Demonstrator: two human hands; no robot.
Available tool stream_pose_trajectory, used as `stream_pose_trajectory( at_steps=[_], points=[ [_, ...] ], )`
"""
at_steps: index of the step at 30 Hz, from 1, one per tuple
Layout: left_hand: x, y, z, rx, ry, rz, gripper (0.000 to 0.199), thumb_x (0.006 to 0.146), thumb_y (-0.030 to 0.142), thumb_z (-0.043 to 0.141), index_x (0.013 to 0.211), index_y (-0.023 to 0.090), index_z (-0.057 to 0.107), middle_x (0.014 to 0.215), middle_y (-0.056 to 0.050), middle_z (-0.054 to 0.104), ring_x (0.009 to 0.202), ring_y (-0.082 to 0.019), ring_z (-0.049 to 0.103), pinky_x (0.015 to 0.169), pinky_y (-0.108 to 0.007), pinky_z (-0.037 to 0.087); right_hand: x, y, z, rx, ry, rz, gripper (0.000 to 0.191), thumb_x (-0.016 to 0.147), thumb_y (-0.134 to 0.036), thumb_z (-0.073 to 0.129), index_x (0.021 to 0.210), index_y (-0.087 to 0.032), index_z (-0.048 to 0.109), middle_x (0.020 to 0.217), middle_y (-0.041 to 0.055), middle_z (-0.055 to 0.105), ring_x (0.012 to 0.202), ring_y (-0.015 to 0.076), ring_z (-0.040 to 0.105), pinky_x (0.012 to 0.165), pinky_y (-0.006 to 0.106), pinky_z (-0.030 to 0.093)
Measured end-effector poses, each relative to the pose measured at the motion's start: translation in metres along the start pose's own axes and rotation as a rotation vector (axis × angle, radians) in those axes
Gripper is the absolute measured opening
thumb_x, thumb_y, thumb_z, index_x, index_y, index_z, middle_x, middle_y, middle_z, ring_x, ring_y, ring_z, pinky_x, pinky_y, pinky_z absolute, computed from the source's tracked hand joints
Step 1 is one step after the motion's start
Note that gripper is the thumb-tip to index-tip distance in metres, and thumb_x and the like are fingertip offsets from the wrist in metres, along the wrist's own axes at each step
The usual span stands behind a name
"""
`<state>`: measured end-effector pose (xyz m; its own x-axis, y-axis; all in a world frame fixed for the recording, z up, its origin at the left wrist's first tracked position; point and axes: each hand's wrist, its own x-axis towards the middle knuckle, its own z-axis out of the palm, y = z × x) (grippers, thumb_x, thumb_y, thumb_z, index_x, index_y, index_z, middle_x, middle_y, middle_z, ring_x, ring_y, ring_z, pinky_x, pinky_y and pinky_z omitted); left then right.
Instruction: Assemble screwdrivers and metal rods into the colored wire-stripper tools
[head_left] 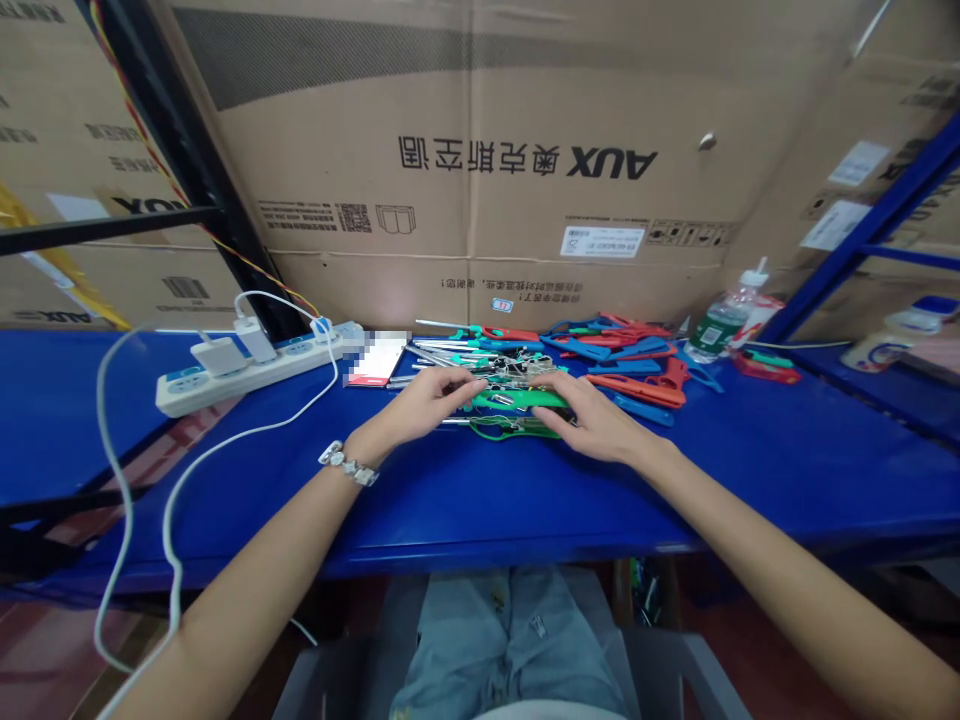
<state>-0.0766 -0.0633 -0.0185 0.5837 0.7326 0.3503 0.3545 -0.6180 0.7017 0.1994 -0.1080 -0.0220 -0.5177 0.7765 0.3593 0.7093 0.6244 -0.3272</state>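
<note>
An open-sided green lighter (517,400), the long-nosed kind, lies between my hands with small metal parts showing in its body. My left hand (431,400) pinches its left end between thumb and fingers. Across the right end, my right hand (589,412) has its thumb in front and its fingers behind, closed on the body. Just nearer to me, another green lighter (499,432) with a metal tube rests on the blue table (480,500). Behind my fingers lies a pile of metal lighter tubes (442,352) with wires and green parts.
Red and blue lighter housings (637,385) are heaped on the right, near a clear bottle (724,320). At left are a white power strip (262,370) with chargers, a white cable (202,460) and a white-and-red card (377,360). A large cardboard box (480,90) stands behind.
</note>
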Motion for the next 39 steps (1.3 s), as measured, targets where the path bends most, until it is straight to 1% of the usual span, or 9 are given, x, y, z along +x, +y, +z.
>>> stream_pose_trajectory(
  at_steps=[3, 9, 12, 15, 18, 28, 34, 36, 39],
  points=[
    [0.0, -0.005, 0.003, -0.115, -0.013, -0.018, 0.031, 0.094, 0.045, 0.06, 0.086, 0.016, 0.07, 0.072, -0.001, 0.061, 0.064, -0.012, 0.05, 0.059, -0.027, 0.039, 0.004, -0.002, 0.004, -0.006, -0.042, -0.029, 0.041, 0.102, -0.051, 0.05, 0.131, -0.023, 0.056, 0.13, 0.0124, 0.066, 0.115, 0.0297, 0.062, 0.098, 0.048, 0.044],
    [0.001, -0.011, 0.005, -0.138, 0.05, -0.092, 0.034, 0.093, 0.047, 0.061, 0.079, 0.017, 0.069, 0.066, -0.001, 0.058, 0.059, -0.012, 0.047, 0.055, -0.027, 0.036, 0.014, -0.004, 0.008, -0.007, -0.033, -0.076, 0.034, 0.098, -0.05, 0.062, 0.12, -0.024, 0.064, 0.121, 0.0079, 0.072, 0.11, 0.0275, 0.065, 0.095, 0.046, 0.043],
    [0.0, -0.012, 0.003, 0.003, 0.066, -0.09, 0.036, 0.095, 0.047, 0.058, 0.077, 0.018, 0.068, 0.068, -0.003, 0.062, 0.062, -0.013, 0.05, 0.057, -0.028, 0.039, 0.019, -0.001, 0.008, 0.044, -0.04, -0.072, 0.03, 0.096, -0.048, 0.065, 0.113, -0.024, 0.068, 0.114, 0.0077, 0.072, 0.109, 0.0269, 0.065, 0.093, 0.044, 0.044],
    [-0.001, -0.012, -0.002, 0.188, 0.156, -0.067, 0.037, 0.099, 0.045, 0.051, 0.081, 0.018, 0.069, 0.077, -0.006, 0.068, 0.069, -0.015, 0.057, 0.064, -0.03, 0.043, 0.02, 0.002, 0.009, 0.035, -0.074, -0.081, 0.03, 0.094, -0.047, 0.068, 0.111, -0.022, 0.069, 0.112, 0.008, 0.07, 0.109, 0.0274, 0.063, 0.095, 0.044, 0.044],
    [-0.002, -0.011, -0.006, 0.229, 0.209, -0.053, 0.037, 0.101, 0.044, 0.048, 0.086, 0.017, 0.07, 0.084, -0.007, 0.07, 0.075, -0.016, 0.06, 0.067, -0.031, 0.044, 0.018, 0.001, 0.012, 0.0, -0.087, -0.056, 0.031, 0.093, -0.047, 0.069, 0.111, -0.023, 0.07, 0.115, 0.0083, 0.069, 0.111, 0.0283, 0.062, 0.096, 0.046, 0.042],
    [-0.003, -0.008, -0.002, 0.243, 0.021, 0.02, 0.033, 0.098, 0.043, 0.053, 0.082, 0.02, 0.069, 0.08, -0.004, 0.071, 0.074, -0.016, 0.061, 0.069, -0.03, 0.045, 0.014, 0.001, 0.019, -0.05, -0.12, -0.035, 0.028, 0.092, -0.045, 0.071, 0.111, -0.025, 0.072, 0.111, 0.0078, 0.069, 0.108, 0.0289, 0.062, 0.094, 0.045, 0.039],
    [-0.003, -0.006, 0.0, 0.174, 0.005, -0.003, 0.047, 0.105, 0.045, 0.037, 0.087, 0.018, 0.071, 0.088, -0.007, 0.075, 0.082, -0.017, 0.067, 0.081, -0.033, 0.05, 0.017, 0.005, 0.021, -0.072, -0.14, -0.024, 0.029, 0.092, -0.048, 0.071, 0.11, -0.025, 0.073, 0.104, 0.007, 0.068, 0.105, 0.0281, 0.061, 0.093, 0.045, 0.036],
    [-0.004, -0.006, 0.002, 0.189, -0.005, 0.002, 0.042, 0.103, 0.046, 0.044, 0.089, 0.018, 0.072, 0.087, -0.007, 0.074, 0.081, -0.018, 0.067, 0.079, -0.033, 0.05, 0.017, 0.004, 0.021, -0.07, -0.15, -0.022, 0.029, 0.092, -0.048, 0.071, 0.109, -0.025, 0.073, 0.101, 0.0066, 0.068, 0.104, 0.0279, 0.06, 0.092, 0.044, 0.035],
    [-0.005, -0.004, 0.009, 0.207, -0.051, 0.026, 0.033, 0.092, 0.049, 0.065, 0.097, 0.018, 0.073, 0.091, -0.007, 0.073, 0.084, -0.02, 0.067, 0.076, -0.032, 0.051, 0.019, 0.002, 0.018, -0.073, -0.175, -0.013, 0.028, 0.093, -0.048, 0.07, 0.107, -0.025, 0.074, 0.1, 0.006, 0.068, 0.105, 0.0279, 0.06, 0.092, 0.043, 0.033]
  ],
)
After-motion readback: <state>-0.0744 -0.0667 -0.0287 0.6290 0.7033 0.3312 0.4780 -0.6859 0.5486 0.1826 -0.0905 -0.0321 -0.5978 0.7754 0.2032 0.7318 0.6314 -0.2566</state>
